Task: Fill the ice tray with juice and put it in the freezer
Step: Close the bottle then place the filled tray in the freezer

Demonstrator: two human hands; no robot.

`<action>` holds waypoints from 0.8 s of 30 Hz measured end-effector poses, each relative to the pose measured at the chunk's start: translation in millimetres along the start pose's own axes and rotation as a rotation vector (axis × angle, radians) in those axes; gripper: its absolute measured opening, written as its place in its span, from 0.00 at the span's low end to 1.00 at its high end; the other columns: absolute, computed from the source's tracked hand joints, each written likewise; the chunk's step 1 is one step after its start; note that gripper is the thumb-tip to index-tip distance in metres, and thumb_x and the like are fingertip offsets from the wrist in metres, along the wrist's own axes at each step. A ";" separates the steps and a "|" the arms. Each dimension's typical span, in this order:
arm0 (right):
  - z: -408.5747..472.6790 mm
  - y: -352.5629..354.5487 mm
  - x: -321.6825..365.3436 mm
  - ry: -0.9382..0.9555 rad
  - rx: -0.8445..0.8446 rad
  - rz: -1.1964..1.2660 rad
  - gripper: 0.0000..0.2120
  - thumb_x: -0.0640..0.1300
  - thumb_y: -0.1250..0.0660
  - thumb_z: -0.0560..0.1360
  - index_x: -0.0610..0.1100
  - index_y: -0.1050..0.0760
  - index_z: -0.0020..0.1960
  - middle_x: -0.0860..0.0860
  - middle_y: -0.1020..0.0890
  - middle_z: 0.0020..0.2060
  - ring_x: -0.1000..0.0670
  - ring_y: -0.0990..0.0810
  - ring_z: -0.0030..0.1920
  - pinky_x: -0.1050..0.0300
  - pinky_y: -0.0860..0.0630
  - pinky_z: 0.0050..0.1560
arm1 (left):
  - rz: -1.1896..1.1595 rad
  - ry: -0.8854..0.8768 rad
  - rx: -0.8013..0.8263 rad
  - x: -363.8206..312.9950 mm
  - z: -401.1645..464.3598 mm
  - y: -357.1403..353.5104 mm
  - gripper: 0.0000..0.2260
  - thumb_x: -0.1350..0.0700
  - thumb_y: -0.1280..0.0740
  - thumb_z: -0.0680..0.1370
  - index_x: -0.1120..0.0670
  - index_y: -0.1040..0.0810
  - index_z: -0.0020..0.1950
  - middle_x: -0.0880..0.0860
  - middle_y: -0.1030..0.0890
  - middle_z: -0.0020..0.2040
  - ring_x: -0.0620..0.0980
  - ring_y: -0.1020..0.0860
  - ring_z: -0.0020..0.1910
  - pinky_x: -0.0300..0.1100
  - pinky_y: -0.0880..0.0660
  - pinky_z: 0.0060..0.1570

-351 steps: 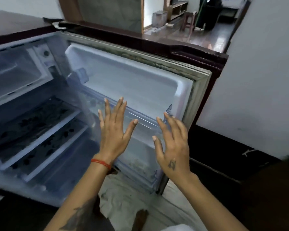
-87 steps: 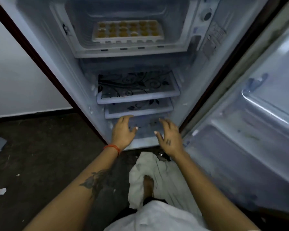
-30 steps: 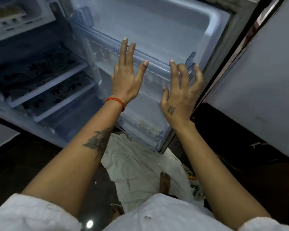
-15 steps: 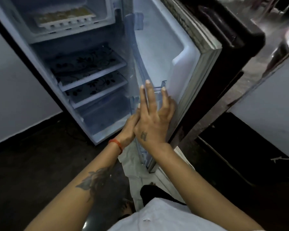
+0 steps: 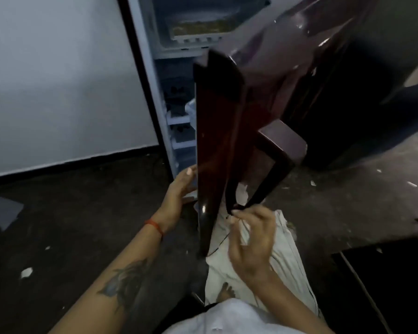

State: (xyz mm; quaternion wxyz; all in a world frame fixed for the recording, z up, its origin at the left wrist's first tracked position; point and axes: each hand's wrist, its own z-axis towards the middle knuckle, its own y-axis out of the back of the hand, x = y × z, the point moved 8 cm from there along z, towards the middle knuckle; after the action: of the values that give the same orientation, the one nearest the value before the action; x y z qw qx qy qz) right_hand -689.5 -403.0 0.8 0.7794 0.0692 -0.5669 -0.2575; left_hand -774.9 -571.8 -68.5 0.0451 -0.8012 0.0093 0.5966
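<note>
The white ice tray (image 5: 198, 28) filled with orange juice sits in the freezer compartment at the top of the open fridge (image 5: 147, 75). The dark maroon fridge door (image 5: 215, 141) stands almost edge-on to me, half swung over the opening. My left hand (image 5: 179, 196) lies with straight fingers against the door's inner side near its bottom. My right hand (image 5: 251, 239) is on the outer side, its loosely curled fingertips touching the door's lower edge. Neither hand holds anything.
Patterned shelves (image 5: 179, 119) show in the gap left of the door. A white cloth (image 5: 285, 251) lies on the dark floor under the door, with my bare foot (image 5: 225, 292) on it. A white wall (image 5: 58, 80) is to the left.
The door has swung from wide open toward the fridge and now hides most of the inside. My right hand moved from the door's inner face to its outer lower edge.
</note>
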 end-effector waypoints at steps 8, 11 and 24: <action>56.5 -75.7 -13.3 -0.026 0.230 0.001 0.28 0.46 0.33 0.76 0.48 0.41 0.72 0.55 0.32 0.67 0.59 0.32 0.67 0.58 0.30 0.66 | 0.117 -0.110 -0.235 -5.8 9.8 59.7 0.27 0.41 0.26 0.67 0.35 0.34 0.62 0.38 0.26 0.60 0.31 0.28 0.58 0.27 0.30 0.56; 87.9 -113.0 -4.4 0.038 0.240 -0.077 0.24 0.47 0.35 0.77 0.42 0.35 0.69 0.52 0.24 0.60 0.56 0.26 0.60 0.53 0.24 0.59 | 0.195 -0.194 -0.345 -23.8 34.3 84.8 0.21 0.50 0.29 0.73 0.35 0.34 0.61 0.37 0.25 0.56 0.25 0.26 0.51 0.20 0.31 0.48; 166.1 -220.0 1.9 -0.004 0.166 -0.201 0.27 0.53 0.37 0.76 0.38 0.35 0.67 0.43 0.18 0.48 0.47 0.18 0.48 0.55 0.21 0.46 | 0.224 -0.243 -0.384 -45.4 153.0 164.9 0.22 0.49 0.32 0.76 0.55 0.29 0.67 0.54 0.24 0.64 0.47 0.24 0.58 0.20 0.29 0.44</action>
State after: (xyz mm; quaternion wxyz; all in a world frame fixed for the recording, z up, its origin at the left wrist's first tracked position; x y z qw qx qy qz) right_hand -912.8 -562.0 -27.8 0.7403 0.1894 -0.5778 -0.2866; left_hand -945.5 -725.0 -78.6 -0.1737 -0.7113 -0.0209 0.6808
